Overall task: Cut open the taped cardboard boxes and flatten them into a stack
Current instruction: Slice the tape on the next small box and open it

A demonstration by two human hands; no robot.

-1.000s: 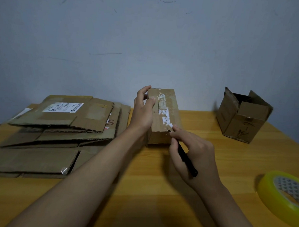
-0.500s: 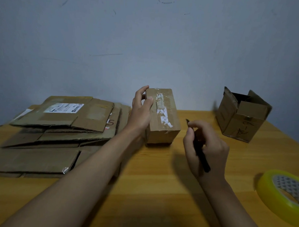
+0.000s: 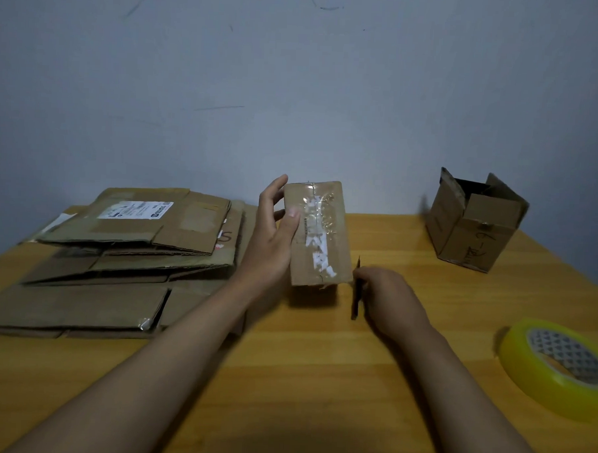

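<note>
— Hands first: what are they doing?
— Left hand (image 3: 273, 239) grips the taped box (image 3: 319, 232) at mid-frame, thumb on its top. Right hand (image 3: 387, 297) curls around a dark cutter (image 3: 356, 290) just beside the box's lower right corner.
— And the rest?
— Flattened cardboard stack (image 3: 118, 252) at left, an open box (image 3: 472, 222) at right, a tape roll (image 3: 558, 367) at lower right, all on the table (image 3: 301, 380).

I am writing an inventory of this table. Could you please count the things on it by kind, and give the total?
Boxes not yet flattened: 2, the taped box and the open box
Stack of flattened boxes: 1, sheets too overlapped to count
Tape rolls: 1, the yellow tape roll
Cutting tools: 1, the dark cutter
Total: 5
</note>
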